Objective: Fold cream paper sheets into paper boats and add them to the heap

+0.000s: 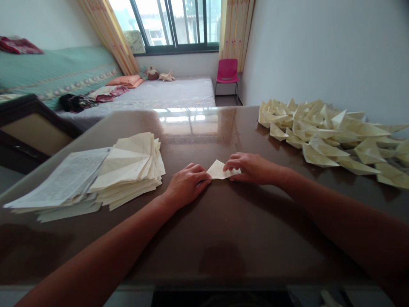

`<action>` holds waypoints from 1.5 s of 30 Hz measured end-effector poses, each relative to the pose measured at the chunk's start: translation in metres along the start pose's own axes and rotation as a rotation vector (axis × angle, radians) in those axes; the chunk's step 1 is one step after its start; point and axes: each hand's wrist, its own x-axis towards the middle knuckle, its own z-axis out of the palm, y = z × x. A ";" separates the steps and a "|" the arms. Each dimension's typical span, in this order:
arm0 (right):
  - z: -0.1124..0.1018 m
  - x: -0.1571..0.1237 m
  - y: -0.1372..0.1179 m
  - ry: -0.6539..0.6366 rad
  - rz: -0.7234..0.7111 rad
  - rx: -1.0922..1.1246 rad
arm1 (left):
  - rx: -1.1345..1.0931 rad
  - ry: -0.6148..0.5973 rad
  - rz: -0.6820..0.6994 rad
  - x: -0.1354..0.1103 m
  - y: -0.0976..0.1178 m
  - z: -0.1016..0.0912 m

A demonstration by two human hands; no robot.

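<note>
A small folded piece of cream paper point(217, 170) lies on the brown table between my hands, its peak pointing away from me. My left hand point(188, 184) pinches its left corner between thumb and fingers. On the other side, my right hand point(247, 167) has its curled fingers and thumb on the right end, covering that part of the paper. Both hands rest low, close to the tabletop.
A thick stack of cream sheets point(128, 166) and some printed sheets point(64, 179) lie on the left of the glossy table point(204, 238). Many folded paper boats point(322, 132) are heaped at the right. Beyond stand a bed point(179, 91) and a pink chair point(227, 71).
</note>
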 end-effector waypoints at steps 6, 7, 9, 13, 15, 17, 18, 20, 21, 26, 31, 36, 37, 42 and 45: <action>0.012 0.000 -0.017 0.031 -0.175 -0.102 | -0.034 0.036 -0.197 0.000 -0.015 -0.014; 0.013 0.001 -0.016 0.036 -0.184 -0.089 | -0.019 0.026 -0.232 0.000 -0.018 -0.016; 0.015 0.002 -0.014 0.043 -0.210 -0.062 | -0.011 -0.030 -0.257 -0.001 -0.021 -0.018; 0.016 0.003 -0.011 0.054 -0.248 -0.030 | -0.021 -0.110 -0.294 0.000 -0.018 -0.017; 0.016 0.003 -0.012 0.056 -0.254 -0.035 | 0.006 -0.137 -0.323 0.001 -0.014 -0.016; 0.017 0.003 -0.013 0.060 -0.253 -0.056 | 0.031 -0.179 -0.340 0.003 -0.011 -0.018; 0.017 0.002 -0.014 0.061 -0.252 -0.071 | 0.039 -0.201 -0.345 0.004 -0.011 -0.019; 0.018 0.002 -0.016 0.058 -0.254 -0.112 | 0.051 -0.232 -0.360 0.006 -0.009 -0.021; 0.018 0.002 -0.017 0.054 -0.252 -0.135 | 0.056 -0.242 -0.368 0.007 -0.008 -0.022; 0.019 0.000 -0.022 0.041 -0.240 -0.207 | 0.044 -0.255 -0.384 0.007 -0.006 -0.023; 0.021 0.000 -0.022 0.041 -0.226 -0.207 | -0.015 -0.235 -0.381 0.005 -0.008 -0.022; 0.023 0.001 -0.019 0.037 -0.231 -0.195 | -0.097 -0.223 -0.363 0.005 -0.011 -0.022; 0.023 0.001 -0.019 0.035 -0.230 -0.195 | -0.078 -0.220 -0.360 0.005 -0.011 -0.022; 0.023 0.001 -0.018 0.020 -0.234 -0.182 | 0.034 -0.217 -0.393 0.006 -0.009 -0.017; 0.020 0.001 -0.022 0.015 -0.221 -0.181 | 0.048 -0.227 -0.402 0.005 -0.007 -0.017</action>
